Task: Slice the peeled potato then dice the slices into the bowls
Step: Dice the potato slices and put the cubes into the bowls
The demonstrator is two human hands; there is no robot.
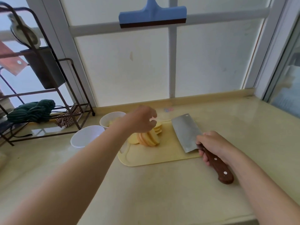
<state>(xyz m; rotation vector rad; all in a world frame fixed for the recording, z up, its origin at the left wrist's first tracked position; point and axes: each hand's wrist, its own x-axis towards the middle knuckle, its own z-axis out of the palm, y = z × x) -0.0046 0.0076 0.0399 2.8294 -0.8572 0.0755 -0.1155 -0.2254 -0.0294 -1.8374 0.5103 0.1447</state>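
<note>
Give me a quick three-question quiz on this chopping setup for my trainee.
1. True or false: the right hand grips the cleaver by its handle.
2. How many white bowls stand left of the cutting board?
3. The potato slices lie: A in the near bowl, B on the cutting board, C on the wire rack.
Key: 1 true; 2 two; 3 B.

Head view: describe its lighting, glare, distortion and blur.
Head view: backlit through the frosted window, so the light is soft and flat with hardly any shadows. Head view: pale glare and reflections on the glossy counter, plainest below the rack. Head view: the wide-angle lens bows the window bars and leans the rack. Head view: mildly soft throughout; the potato slices lack fine detail, the cleaver reads clearer.
</note>
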